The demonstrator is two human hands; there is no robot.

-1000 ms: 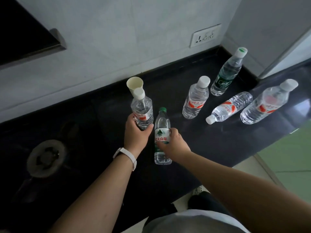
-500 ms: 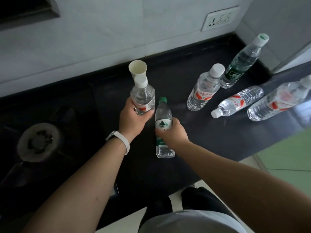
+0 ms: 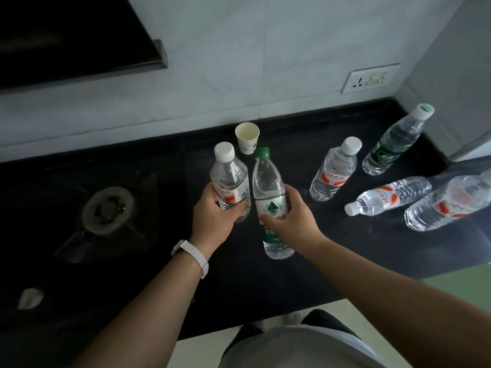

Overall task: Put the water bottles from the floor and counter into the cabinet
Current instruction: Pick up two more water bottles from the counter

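Note:
My left hand (image 3: 212,217) grips a white-capped bottle with a red label (image 3: 229,181), held above the black counter (image 3: 305,243). My right hand (image 3: 288,216) grips a taller green-capped bottle (image 3: 268,187) right beside it, also lifted. Several more bottles remain on the counter to the right: a white-capped one (image 3: 333,172) upright, a green-labelled one (image 3: 396,140) in the back corner, a small one (image 3: 390,196) lying on its side, and a large one (image 3: 449,201) at the right edge.
A paper cup (image 3: 247,137) stands behind the two held bottles near the wall. A gas burner (image 3: 107,207) is set into the counter at the left. A wall socket (image 3: 370,78) sits above the corner. The dark range hood (image 3: 66,43) hangs at upper left.
Both hands have lifted their bottles up off the counter and closer to the camera. The view has tilted upward, showing more of the wall and the hood.

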